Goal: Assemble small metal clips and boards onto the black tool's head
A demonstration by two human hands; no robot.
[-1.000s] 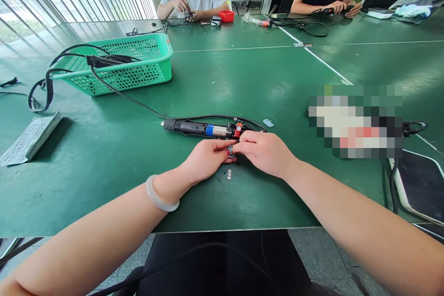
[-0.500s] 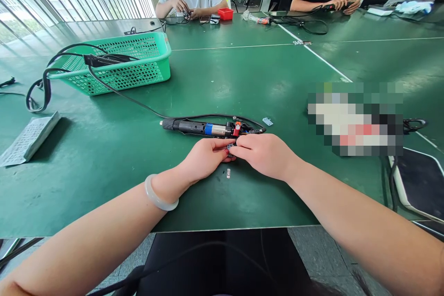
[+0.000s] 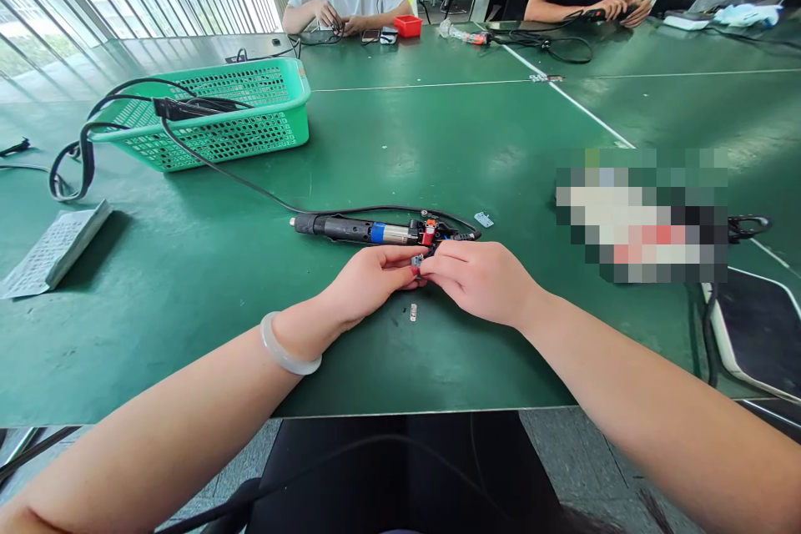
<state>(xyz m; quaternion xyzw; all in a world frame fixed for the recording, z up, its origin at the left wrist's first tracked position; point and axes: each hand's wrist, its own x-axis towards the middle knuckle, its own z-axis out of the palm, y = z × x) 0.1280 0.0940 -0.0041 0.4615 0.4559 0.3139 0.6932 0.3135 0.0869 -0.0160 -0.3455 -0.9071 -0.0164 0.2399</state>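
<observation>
My left hand (image 3: pixel 379 277) and my right hand (image 3: pixel 479 277) meet low over the green table. Between their fingertips is a small grey-silver part (image 3: pixel 417 261), mostly covered by the fingers. The left thumb and fingers pinch it, and the right fingers are closed against its right side. Just beyond the hands lies an electric screwdriver (image 3: pixel 344 228) with its casing opened, showing a metal motor, a blue band and a red piece at the right end. A tiny pale rectangular piece (image 3: pixel 413 313) rests on the table nearer to me. Another small light-blue piece (image 3: pixel 483 219) sits beyond my right hand.
A black cable runs from the screwdriver to a green basket (image 3: pixel 231 146) of cords. A paper-covered block (image 3: pixel 56 254) lies at left. On the right are a blurred-out object (image 3: pixel 638 225) and a dark tray with a white rim (image 3: pixel 729 342). Co-workers sit across the table.
My right fingers have shifted slightly and curled more at the small part. Both hands stay together in nearly the same place, and the screwdriver lies as before.
</observation>
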